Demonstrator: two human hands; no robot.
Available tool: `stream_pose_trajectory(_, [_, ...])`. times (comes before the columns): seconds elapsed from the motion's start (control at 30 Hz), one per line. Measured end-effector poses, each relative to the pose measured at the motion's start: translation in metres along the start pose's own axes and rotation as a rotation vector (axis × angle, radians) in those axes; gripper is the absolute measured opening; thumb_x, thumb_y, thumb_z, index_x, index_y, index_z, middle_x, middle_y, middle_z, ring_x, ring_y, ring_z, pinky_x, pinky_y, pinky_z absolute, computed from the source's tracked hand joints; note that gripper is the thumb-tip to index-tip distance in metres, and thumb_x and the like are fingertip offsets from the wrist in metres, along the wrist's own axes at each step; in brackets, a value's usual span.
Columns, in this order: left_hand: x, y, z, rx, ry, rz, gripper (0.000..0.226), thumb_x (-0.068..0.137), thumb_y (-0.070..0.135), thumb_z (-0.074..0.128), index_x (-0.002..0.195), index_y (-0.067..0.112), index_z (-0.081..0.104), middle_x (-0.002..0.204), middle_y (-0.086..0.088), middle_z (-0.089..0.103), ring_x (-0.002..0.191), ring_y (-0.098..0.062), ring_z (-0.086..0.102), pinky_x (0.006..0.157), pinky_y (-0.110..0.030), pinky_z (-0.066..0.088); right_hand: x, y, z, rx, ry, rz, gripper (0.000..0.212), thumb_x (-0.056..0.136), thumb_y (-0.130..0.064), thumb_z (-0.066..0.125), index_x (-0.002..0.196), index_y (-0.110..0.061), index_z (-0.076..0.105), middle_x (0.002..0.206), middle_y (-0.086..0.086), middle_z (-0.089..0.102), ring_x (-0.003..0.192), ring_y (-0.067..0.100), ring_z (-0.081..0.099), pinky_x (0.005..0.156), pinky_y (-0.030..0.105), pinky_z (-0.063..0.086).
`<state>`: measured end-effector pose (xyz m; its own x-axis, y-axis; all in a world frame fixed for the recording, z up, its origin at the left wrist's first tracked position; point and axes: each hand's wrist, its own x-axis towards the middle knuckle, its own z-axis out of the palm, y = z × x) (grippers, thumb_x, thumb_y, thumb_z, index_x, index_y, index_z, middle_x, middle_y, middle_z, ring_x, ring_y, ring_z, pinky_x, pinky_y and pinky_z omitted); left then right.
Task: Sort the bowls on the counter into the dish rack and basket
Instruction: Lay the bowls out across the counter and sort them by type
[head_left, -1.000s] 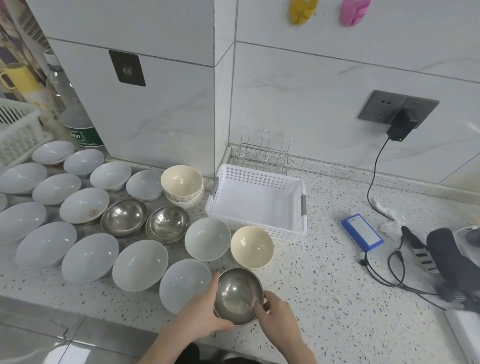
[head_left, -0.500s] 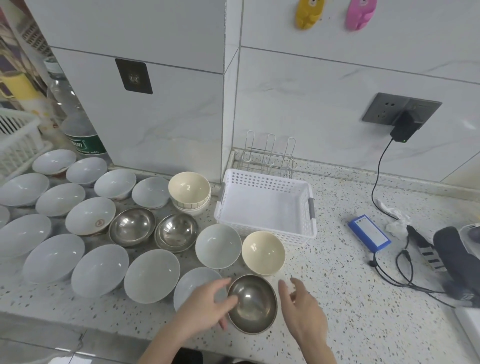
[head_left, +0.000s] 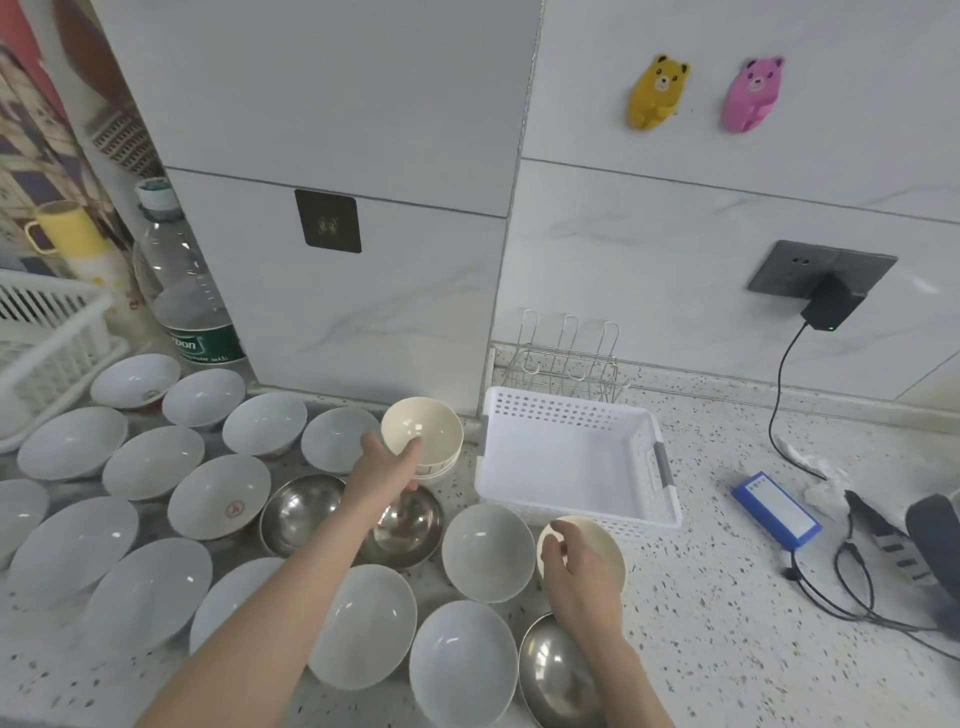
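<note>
Several pale grey-white bowls (head_left: 219, 503), steel bowls (head_left: 301, 512) and cream bowls cover the counter's left and front. My left hand (head_left: 384, 470) reaches to the stacked cream bowls (head_left: 422, 432) by the wall corner, thumb inside the top bowl's rim, fingers on its side. My right hand (head_left: 579, 569) grips the near rim of a single cream bowl (head_left: 597, 540) that sits in front of the white perforated basket (head_left: 571, 415), which holds nothing. A wire dish rack (head_left: 569, 358) stands behind the basket against the wall. The steel bowl (head_left: 553, 675) I let go lies at the front edge.
A water bottle (head_left: 182, 291) and a white crate (head_left: 47, 332) stand at the far left. To the right lie a blue box (head_left: 776, 506), black cables (head_left: 852, 577) and a dark device; a charger (head_left: 828, 306) is plugged into the wall socket.
Both hands let go of the steel bowl at the front. The left hand reached forward to the stacked cream bowls; the right moved onto the single cream bowl. The view tilted up.
</note>
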<state>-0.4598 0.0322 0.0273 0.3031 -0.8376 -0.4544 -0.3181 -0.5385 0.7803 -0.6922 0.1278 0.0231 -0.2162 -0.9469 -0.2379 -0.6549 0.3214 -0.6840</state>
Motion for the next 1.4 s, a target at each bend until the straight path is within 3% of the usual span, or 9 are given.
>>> stream_pose_trajectory(0.13, [0.015, 0.006, -0.002, -0.008, -0.018, 0.032, 0.046, 0.092, 0.027, 0.047, 0.134, 0.017, 0.034, 0.099, -0.004, 0.066, 0.06, -0.016, 0.071, 0.041, -0.021, 0.039, -0.002, -0.009, 0.012, 0.049, 0.004, 0.039, 0.033, 0.101, -0.03, 0.038, 0.13, -0.024, 0.055, 0.092, -0.011, 0.063, 0.088, 0.014, 0.061, 0.081, 0.033, 0.045])
stream_pose_trajectory(0.27, [0.021, 0.0, -0.005, -0.115, -0.039, 0.017, 0.046, 0.092, 0.012, 0.044, 0.136, 0.023, 0.036, 0.11, -0.012, 0.065, 0.065, -0.022, 0.073, 0.036, -0.02, 0.035, -0.007, -0.011, 0.021, 0.076, -0.004, 0.097, 0.034, 0.101, -0.03, 0.036, 0.128, -0.025, 0.056, 0.103, -0.004, 0.067, 0.099, 0.018, 0.06, 0.087, 0.037, 0.046])
stream_pose_trajectory(0.37, [0.027, 0.0, -0.009, -0.167, -0.062, 0.03, 0.041, 0.09, 0.007, 0.044, 0.124, 0.03, 0.043, 0.102, -0.016, 0.068, 0.036, -0.008, 0.058, 0.032, -0.017, 0.03, -0.011, -0.014, 0.029, 0.086, -0.002, 0.114, 0.034, 0.101, -0.027, 0.036, 0.128, -0.023, 0.056, 0.105, 0.0, 0.068, 0.099, 0.02, 0.06, 0.087, 0.039, 0.046])
stream_pose_trajectory(0.5, [0.033, 0.004, -0.015, -0.18, -0.083, 0.048, 0.036, 0.09, 0.005, 0.04, 0.11, 0.034, 0.043, 0.076, -0.018, 0.069, 0.041, -0.016, 0.059, 0.037, -0.02, 0.028, -0.014, -0.018, 0.035, 0.095, 0.005, 0.139, 0.034, 0.101, -0.028, 0.037, 0.129, -0.025, 0.055, 0.107, 0.0, 0.069, 0.1, 0.021, 0.061, 0.088, 0.04, 0.048])
stream_pose_trajectory(0.77, [0.036, 0.0, -0.05, -0.464, -0.239, -0.016, 0.039, 0.088, -0.005, 0.034, 0.117, 0.017, 0.049, 0.06, -0.02, 0.063, 0.034, -0.009, 0.04, 0.029, -0.016, 0.021, -0.001, -0.042, 0.045, 0.104, -0.004, 0.14, 0.03, 0.1, -0.028, 0.04, 0.125, -0.025, 0.058, 0.096, -0.007, 0.07, 0.094, 0.012, 0.06, 0.082, 0.033, 0.045])
stream_pose_trajectory(0.97, [0.033, -0.018, -0.088, -0.846, -0.317, -0.131, 0.025, 0.093, -0.003, 0.039, 0.099, 0.012, 0.059, 0.06, -0.007, 0.059, 0.033, -0.001, 0.038, 0.027, -0.013, 0.02, 0.042, -0.085, 0.056, -0.021, -0.101, 0.095, 0.037, 0.096, -0.027, 0.046, 0.13, -0.018, 0.056, 0.103, -0.002, 0.073, 0.094, 0.016, 0.062, 0.08, 0.029, 0.044])
stream_pose_trajectory(1.07, [0.033, -0.027, -0.101, -0.933, -0.302, -0.195, 0.019, 0.095, 0.001, 0.043, 0.094, 0.012, 0.059, 0.05, -0.004, 0.059, 0.031, -0.002, 0.031, 0.026, -0.012, 0.02, 0.067, -0.108, 0.069, -0.071, -0.11, 0.119, 0.04, 0.093, -0.028, 0.047, 0.129, -0.011, 0.056, 0.113, 0.008, 0.071, 0.105, 0.024, 0.064, 0.091, 0.033, 0.049])
stream_pose_trajectory(1.2, [0.034, -0.034, -0.113, -0.984, -0.297, -0.214, 0.014, 0.097, 0.004, 0.045, 0.094, 0.011, 0.057, 0.055, -0.006, 0.056, 0.03, -0.001, 0.031, 0.026, -0.012, 0.021, 0.089, -0.129, 0.088, -0.134, -0.142, 0.14, 0.028, 0.091, -0.03, 0.048, 0.101, -0.006, 0.057, 0.105, 0.016, 0.071, 0.098, 0.03, 0.067, 0.088, 0.038, 0.054])
stream_pose_trajectory(1.4, [0.03, -0.038, -0.121, -0.993, -0.288, -0.224, 0.019, 0.097, 0.002, 0.042, 0.099, 0.013, 0.058, 0.06, -0.008, 0.054, 0.03, -0.001, 0.032, 0.026, -0.012, 0.02, 0.1, -0.129, 0.11, -0.111, -0.108, 0.23, 0.036, 0.092, -0.017, 0.047, 0.124, -0.002, 0.055, 0.11, 0.015, 0.069, 0.099, 0.031, 0.065, 0.08, 0.033, 0.051])
